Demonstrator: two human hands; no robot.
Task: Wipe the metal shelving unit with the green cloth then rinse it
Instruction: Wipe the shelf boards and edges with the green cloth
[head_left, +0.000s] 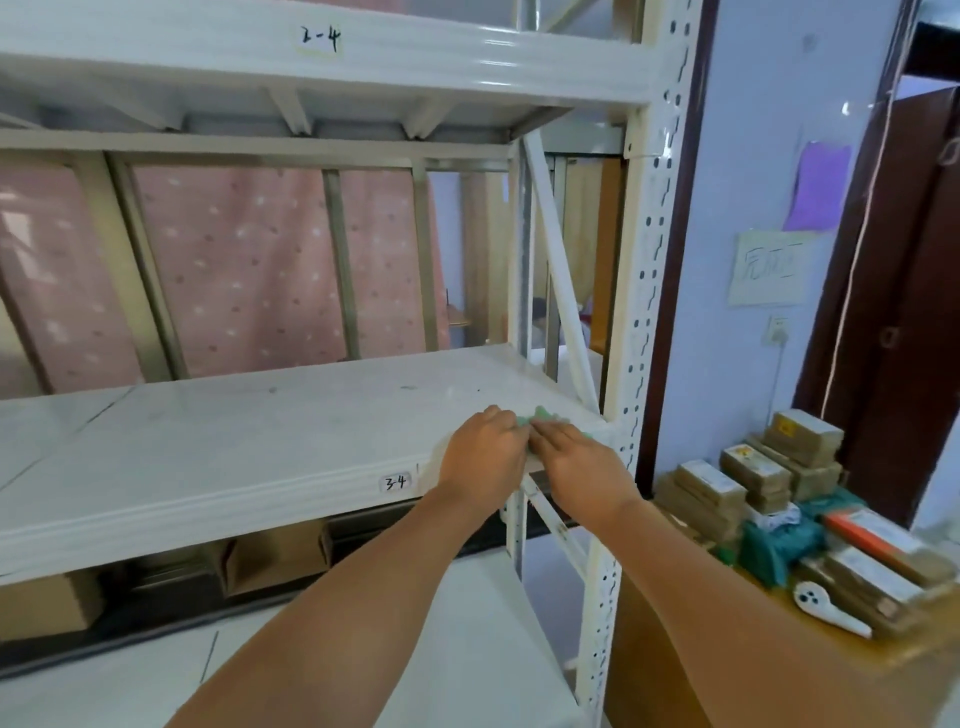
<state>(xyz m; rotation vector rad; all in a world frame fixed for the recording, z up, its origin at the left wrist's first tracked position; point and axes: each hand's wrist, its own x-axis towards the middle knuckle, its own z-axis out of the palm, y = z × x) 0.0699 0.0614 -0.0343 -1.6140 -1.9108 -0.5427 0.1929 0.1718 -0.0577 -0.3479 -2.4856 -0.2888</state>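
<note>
Jointly, left hand (485, 457) and right hand (576, 467) work the green cloth (541, 415) beside the shelving-unit post (644, 312). Left grips it; right presses flat.

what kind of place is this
Probably a storeroom or packing room: metal shelving unit with handwritten number labels, cardboard boxes underneath, and taped parcels stacked on a table beside it.

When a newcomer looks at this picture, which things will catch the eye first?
The left hand and right hand meet on a green cloth at the right front corner of the white middle shelf. Behind it hangs a pink dotted curtain; brown packages are stacked at the far right.
</note>
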